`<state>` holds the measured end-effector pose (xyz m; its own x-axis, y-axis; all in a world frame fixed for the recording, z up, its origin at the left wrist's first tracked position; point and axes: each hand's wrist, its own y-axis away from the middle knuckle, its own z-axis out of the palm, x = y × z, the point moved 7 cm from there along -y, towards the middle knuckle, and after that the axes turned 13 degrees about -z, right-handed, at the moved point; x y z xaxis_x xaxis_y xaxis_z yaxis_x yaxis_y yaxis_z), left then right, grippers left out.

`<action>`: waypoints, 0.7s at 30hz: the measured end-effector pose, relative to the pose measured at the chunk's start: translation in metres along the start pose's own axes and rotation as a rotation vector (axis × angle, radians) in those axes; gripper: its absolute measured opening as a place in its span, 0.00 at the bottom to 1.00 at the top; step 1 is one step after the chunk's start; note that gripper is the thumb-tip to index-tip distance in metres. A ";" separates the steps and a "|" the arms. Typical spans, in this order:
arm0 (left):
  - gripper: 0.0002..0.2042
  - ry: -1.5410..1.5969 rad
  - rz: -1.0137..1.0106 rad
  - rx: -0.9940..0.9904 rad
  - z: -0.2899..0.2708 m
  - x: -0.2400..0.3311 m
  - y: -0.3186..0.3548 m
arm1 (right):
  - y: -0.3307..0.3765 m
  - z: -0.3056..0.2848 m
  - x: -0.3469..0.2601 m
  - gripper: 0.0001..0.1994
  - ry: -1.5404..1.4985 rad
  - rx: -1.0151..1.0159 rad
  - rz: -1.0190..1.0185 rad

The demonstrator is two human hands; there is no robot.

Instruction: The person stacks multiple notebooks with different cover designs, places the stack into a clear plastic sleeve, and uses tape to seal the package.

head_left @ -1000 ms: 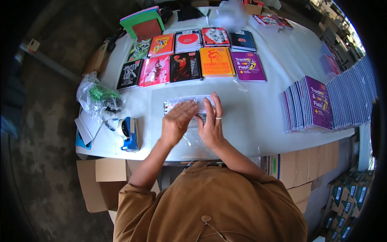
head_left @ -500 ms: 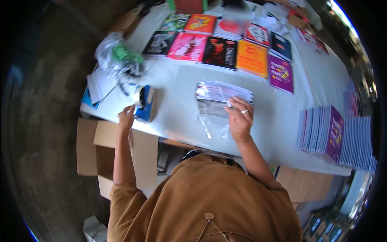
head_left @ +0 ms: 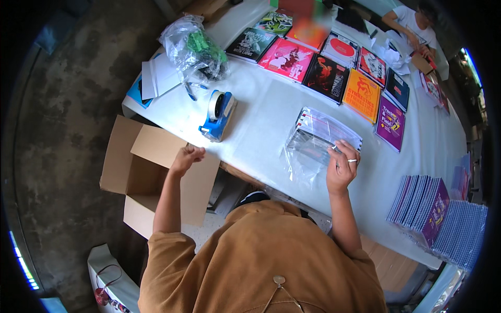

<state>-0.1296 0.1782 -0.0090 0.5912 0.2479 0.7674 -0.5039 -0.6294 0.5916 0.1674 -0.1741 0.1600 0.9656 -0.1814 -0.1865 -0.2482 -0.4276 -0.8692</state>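
In front of me on the table lies a stack of spiral-bound books (head_left: 329,129) inside a clear plastic bag (head_left: 301,161), whose loose end spreads toward me. My right hand (head_left: 343,166), with a ring on one finger, is closed at the near right edge of the bag, fingertips pinching the plastic. To the left, my left hand (head_left: 187,158) hovers by the table's front edge above a cardboard box, its fingers pinched together; whatever they hold is too small to make out. Just beyond it stands a blue tape dispenser (head_left: 222,116) with a roll of tape, apart from the hand.
Rows of colourful books (head_left: 330,77) cover the far side. Stacked spiral-bound books (head_left: 417,206) stand at the right. A plastic bag with green contents (head_left: 195,49) lies far left. An open cardboard box (head_left: 121,156) sits below the left edge. Another person (head_left: 412,26) sits far right.
My left hand has drawn away from the tape dispenser toward me. My right hand stays at the bagged books. The view has turned, and a person now shows at the far right.
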 end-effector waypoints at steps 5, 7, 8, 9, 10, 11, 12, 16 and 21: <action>0.15 0.200 0.385 0.759 0.014 0.131 0.026 | 0.005 -0.003 0.007 0.09 0.000 -0.001 0.009; 0.17 0.378 0.401 0.177 0.130 0.199 0.062 | 0.010 -0.005 0.013 0.09 0.031 0.004 0.005; 0.20 0.457 0.503 -0.104 0.184 0.213 0.088 | 0.010 -0.005 0.013 0.09 0.062 -0.001 0.012; 0.20 0.377 0.454 -0.300 0.227 0.224 0.116 | 0.005 0.000 0.010 0.09 0.034 -0.004 -0.010; 0.19 0.357 0.308 -0.329 0.264 0.216 0.122 | 0.004 0.001 0.004 0.10 0.010 0.002 -0.039; 0.18 0.331 0.163 -0.366 0.292 0.208 0.125 | 0.005 0.000 0.004 0.10 0.029 0.006 -0.034; 0.18 0.323 0.166 -0.384 0.301 0.198 0.122 | 0.007 -0.003 0.006 0.11 -0.024 0.044 -0.020; 0.19 0.129 0.028 -0.324 0.315 0.164 0.100 | 0.003 -0.010 0.007 0.19 -0.015 -0.005 0.052; 0.21 0.190 0.106 -0.154 0.313 0.131 0.063 | -0.015 0.001 0.000 0.24 0.130 -0.579 0.118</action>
<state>0.1134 -0.0599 0.0514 0.4087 0.3297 0.8511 -0.6554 -0.5430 0.5250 0.1708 -0.1669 0.1722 0.9206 -0.3481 -0.1767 -0.3901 -0.8037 -0.4492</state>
